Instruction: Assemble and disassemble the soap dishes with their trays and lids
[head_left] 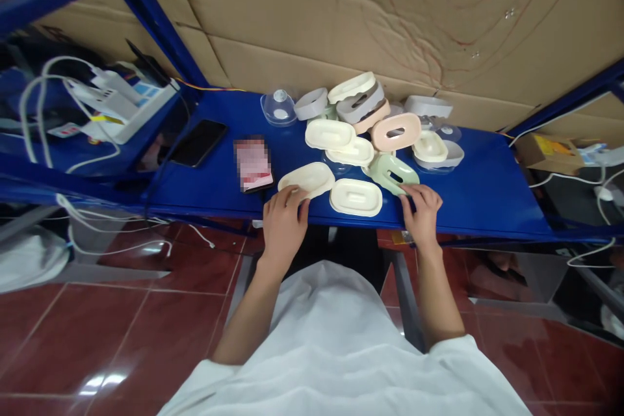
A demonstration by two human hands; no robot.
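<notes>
Working at the near side of a blue table point(492, 188), you are touching one molded piece with each hand. Your left hand point(283, 221) is bringing its fingers over the near edge of a shallow cream tray point(308, 177), which is lying at the near left of the group; whether thumb and fingers are clamping it, one cannot tell. Your right hand point(422, 211) is meeting the near right edge of a slotted green piece point(384, 169), its thumb and index fingertip lying close together; a firm grip is again not showing clearly. Between the two hands, a cream lid point(355, 197) is lying near the table's front edge. Just beyond the green piece, a slotted peach piece point(384, 135) is leaning at a tilt, and farther back, a gray slotted piece point(361, 105) is resting beneath a far cream piece point(351, 86). A clear dome point(279, 108) is standing at the far left of the group. To the left, a pink-screened device point(254, 164) and a black phone point(199, 142) are lying on the table.
</notes>
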